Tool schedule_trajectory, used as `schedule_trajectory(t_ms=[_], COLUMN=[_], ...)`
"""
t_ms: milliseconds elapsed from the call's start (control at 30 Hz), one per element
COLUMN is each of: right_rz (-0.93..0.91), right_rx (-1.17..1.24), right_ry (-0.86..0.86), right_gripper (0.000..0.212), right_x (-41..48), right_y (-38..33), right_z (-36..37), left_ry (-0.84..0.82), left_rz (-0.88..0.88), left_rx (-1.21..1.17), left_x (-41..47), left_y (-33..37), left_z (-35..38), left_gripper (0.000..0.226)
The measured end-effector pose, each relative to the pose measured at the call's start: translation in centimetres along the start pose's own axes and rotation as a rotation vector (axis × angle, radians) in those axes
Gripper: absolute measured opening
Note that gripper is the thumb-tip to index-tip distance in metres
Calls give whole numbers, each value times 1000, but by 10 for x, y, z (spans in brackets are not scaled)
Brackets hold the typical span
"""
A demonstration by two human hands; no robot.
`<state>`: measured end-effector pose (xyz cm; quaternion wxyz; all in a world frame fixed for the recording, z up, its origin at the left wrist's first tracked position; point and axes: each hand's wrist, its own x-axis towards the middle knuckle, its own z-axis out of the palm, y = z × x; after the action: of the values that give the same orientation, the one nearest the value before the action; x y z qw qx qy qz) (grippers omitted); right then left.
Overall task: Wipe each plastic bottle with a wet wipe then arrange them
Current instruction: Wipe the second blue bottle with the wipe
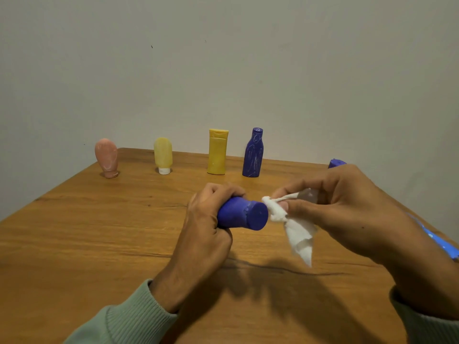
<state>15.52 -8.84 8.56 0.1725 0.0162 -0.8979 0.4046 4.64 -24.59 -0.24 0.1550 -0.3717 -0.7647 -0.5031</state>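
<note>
A wooden table (99,232) meets a pale wall (223,70). Left hand (206,219) grips a blue bottle (243,213); right hand (347,204) pinches a wipe (300,237).

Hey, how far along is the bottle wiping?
Likely done: row of four bottles standing at the back, some streaked. In hand: left hand grips a blue bottle; right hand pinches the wipe at its cap. Left: standing it, perhaps the half-hidden blue object.
</note>
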Motion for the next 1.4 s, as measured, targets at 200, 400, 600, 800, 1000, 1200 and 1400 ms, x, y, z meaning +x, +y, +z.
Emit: schedule_trajectory(t_ms=[200,400,600,800,1000,1200,1400], right_rz=[-144,-320,-442,-326,-360,-319,-392], right_rx=[68,-212,-425,-536,-369,-476,-640], right_ry=[65,-71,-42,33,-25,-224,-352], right_gripper=[15,28,33,29,32,27,17], right_x=[-1,-6,-5,-2,-4,-8,-18], right_y=[-4,-9,-5,0,-8,-20,-28], right_z=[-2,9,14,10,16,30,22], left_ry=[6,-42,-144,-185,-196,-253,-256], left_rz=[13,-11,-79,-70,-33,-19,-42], left_rx=[77,129,106,146,167,265,214], left_x=[-2,-3,-4,-6,-5,-6,-6], left_y=[1,2,6,5,8,6,4], left_z=[2,1,0,3,2,2,5], left_gripper=[58,70,87,63,60,38,61])
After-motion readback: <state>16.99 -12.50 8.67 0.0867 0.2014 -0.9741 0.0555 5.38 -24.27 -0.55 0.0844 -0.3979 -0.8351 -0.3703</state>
